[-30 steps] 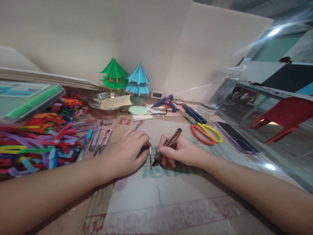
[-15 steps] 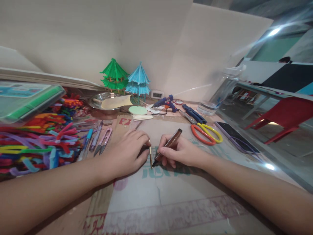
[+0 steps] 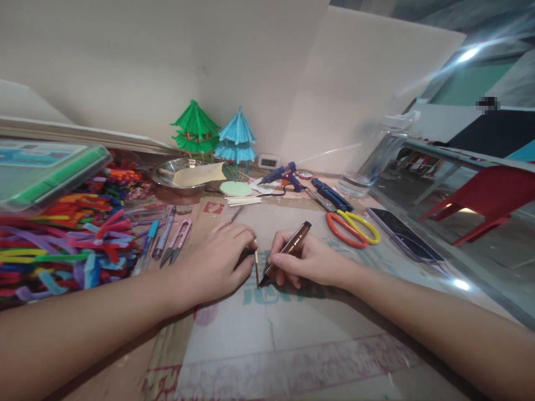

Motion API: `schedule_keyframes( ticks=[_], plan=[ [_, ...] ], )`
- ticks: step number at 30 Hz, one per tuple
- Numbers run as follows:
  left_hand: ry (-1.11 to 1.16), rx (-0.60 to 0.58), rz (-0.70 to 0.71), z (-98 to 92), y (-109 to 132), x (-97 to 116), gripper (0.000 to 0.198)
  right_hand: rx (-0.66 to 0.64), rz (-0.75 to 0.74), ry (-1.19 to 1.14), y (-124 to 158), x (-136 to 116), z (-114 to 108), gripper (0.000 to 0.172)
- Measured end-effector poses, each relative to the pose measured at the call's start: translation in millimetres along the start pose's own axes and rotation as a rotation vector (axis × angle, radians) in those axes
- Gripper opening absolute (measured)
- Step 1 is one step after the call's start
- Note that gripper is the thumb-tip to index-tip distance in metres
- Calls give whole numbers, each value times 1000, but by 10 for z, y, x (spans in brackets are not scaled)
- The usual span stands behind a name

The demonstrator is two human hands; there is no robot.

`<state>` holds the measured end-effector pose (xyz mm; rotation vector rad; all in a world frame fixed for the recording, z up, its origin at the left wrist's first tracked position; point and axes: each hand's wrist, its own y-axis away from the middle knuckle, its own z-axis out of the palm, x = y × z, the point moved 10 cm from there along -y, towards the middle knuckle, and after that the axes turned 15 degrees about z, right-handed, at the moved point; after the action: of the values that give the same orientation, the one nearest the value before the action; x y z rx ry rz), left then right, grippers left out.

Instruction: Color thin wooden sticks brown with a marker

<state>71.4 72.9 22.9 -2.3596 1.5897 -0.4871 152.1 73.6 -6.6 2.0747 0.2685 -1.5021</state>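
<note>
My right hand (image 3: 298, 259) is closed around a brown marker (image 3: 297, 239), holding it slanted like a pen. Its dark tip points down and touches, or nearly touches, the lower end of a thin pale wooden stick (image 3: 257, 268). My left hand (image 3: 223, 256) rests on the printed cardboard (image 3: 234, 345), fingers curled and closed on the stick's upper part. Dark marks show along the stick's edge. The fingertips of my left hand are partly hidden behind the hand itself.
Left are pipe cleaners (image 3: 75, 250), a plastic case (image 3: 50, 172), pens and pink thread snips (image 3: 179, 236). Behind stand green (image 3: 194, 128) and blue (image 3: 237, 136) tiered roofs, a metal bowl (image 3: 163, 181) and a glue gun (image 3: 284, 175). Right are pliers (image 3: 351, 225), a phone (image 3: 405, 234) and a clear bottle (image 3: 371, 156).
The marker has turned slightly in my right hand, and its tip has shifted a little down and left at the stick's lower end. My left hand has stayed in place.
</note>
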Motion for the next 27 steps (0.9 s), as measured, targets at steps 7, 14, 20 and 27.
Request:
schedule_keyframes(
  ticks=[7, 14, 20, 27],
  plan=[
    [-30, -17, 3, -9, -12, 15, 10, 116, -27, -13, -29, -22, -129, 22],
    [-54, -61, 36, 5, -32, 49, 14, 216, -82, -58, -37, -53, -274, 20],
    [-52, -58, 46, 7, -31, 46, 16, 224, -68, -17, -41, -31, -262, 19],
    [-63, -45, 48, -8, -34, 56, 14, 235, -47, -6, -54, -21, -271, 18]
  ],
)
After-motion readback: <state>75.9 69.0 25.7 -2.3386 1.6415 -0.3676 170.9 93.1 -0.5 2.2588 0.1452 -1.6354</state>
